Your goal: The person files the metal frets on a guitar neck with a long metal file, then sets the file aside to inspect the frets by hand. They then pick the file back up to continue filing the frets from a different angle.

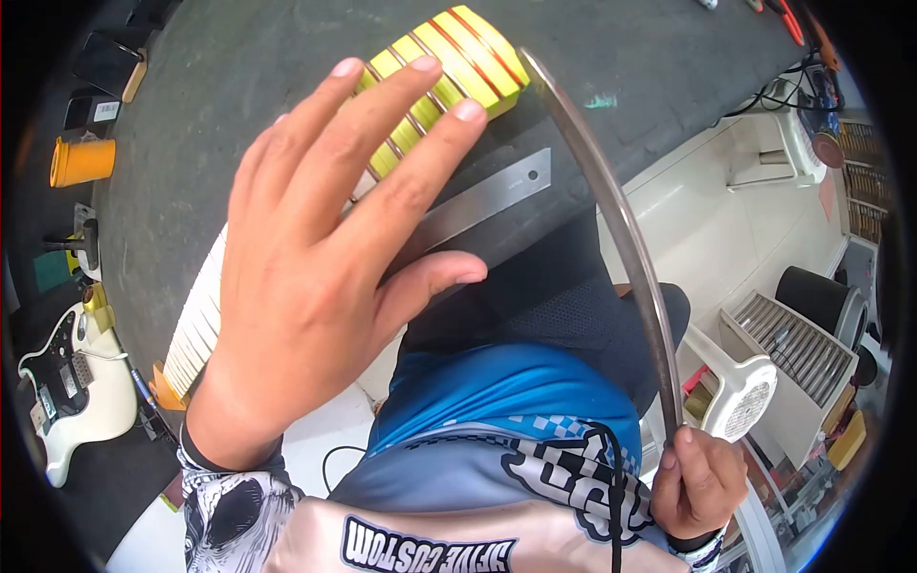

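Observation:
A guitar neck (pixel 457 59) lies across the dark work mat, its fretboard masked with yellow tape between the frets. Farther down, past my wrist, the masking is white with thin dark fret lines. My left hand (pixel 310 224) lies over the neck with fingers spread and thumb held apart, its fingertips on the yellow part; it grips nothing. A steel ruler (pixel 501 191) sits flat beside the neck, partly under my left hand. My right hand (pixel 702 482) is closed round the near end of a long, narrow metal file (pixel 626 234), whose far tip comes close to the neck's yellow end.
The dark mat (pixel 650 57) covers the bench. On the left are an orange cup (pixel 84 162) and a white guitar body (pixel 95 401). Red-handled pliers (pixel 791 21) lie at the top right. A white stool (pixel 740 396) stands on the floor to the right.

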The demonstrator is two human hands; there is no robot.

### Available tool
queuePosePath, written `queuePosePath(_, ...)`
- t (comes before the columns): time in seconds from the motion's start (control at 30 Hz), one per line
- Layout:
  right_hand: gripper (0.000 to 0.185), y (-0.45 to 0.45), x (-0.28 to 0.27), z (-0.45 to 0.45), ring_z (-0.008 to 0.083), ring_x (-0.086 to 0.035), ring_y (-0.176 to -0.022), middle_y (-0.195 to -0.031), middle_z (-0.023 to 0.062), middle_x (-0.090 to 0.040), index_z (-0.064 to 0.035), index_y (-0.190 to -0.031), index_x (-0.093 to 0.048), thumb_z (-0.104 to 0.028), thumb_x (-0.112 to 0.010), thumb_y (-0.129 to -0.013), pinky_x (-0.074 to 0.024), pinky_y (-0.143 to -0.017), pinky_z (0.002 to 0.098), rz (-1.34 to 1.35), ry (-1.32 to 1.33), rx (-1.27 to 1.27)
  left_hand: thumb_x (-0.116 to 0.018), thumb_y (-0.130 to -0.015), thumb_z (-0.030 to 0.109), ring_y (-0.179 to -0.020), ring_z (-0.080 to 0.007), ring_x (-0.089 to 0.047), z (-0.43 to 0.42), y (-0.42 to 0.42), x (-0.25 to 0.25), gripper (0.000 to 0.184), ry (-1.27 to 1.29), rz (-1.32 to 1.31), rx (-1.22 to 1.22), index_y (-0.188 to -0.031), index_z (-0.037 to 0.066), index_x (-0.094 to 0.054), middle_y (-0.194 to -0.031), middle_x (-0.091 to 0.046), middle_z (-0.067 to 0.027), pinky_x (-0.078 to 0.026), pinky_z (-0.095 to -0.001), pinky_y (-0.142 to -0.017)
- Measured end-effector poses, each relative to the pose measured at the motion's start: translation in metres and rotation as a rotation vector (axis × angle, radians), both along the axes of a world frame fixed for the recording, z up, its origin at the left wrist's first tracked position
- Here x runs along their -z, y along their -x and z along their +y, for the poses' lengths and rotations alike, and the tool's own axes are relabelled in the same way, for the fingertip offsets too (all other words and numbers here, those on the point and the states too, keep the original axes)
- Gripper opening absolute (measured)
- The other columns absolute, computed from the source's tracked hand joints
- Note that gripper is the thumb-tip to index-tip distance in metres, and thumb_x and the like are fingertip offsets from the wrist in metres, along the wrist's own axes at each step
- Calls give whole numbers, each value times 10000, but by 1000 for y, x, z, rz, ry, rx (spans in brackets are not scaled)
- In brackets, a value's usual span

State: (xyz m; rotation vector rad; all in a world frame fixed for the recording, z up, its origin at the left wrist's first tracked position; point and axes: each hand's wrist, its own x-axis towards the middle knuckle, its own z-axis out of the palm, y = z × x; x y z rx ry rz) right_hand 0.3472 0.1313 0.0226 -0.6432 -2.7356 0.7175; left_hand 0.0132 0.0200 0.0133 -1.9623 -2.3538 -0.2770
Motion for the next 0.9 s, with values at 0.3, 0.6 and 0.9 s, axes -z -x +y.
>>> queuePosePath(0.3,555,2,-8,-2,224,-615,-602,-782,110,-694,-53,-1257,-674,94,-658,-722,-460,-580,327,-40,-11,-27,-758,-775,460,-1356,-410,-486,3,2,8,711,1,26,7,-1402,158,-613,-1458,-548,-133,-403,-483,-1088)
queuePosePath(0.6,529,7,-11,-4,235,-620,-586,-782,133,-700,-45,-1198,-690,101,-665,-691,-471,-575,333,-65,-110,-42,-691,-826,533,-1349,-388,-493,4,3,11,659,-7,56,12,-1373,169,-638,-1455,-563,-90,-413,-472,-1047)
queuePosePath(0.9,553,63,-7,25,198,-562,-518,-762,85,-637,-13,-1253,-698,24,-721,-701,-446,-460,289,-32,-37,-138,-677,-833,541,-1329,-384,-504,6,4,9,656,4,26,17,-1362,154,-646,-1443,-574,-85,-427,-462,-1016)
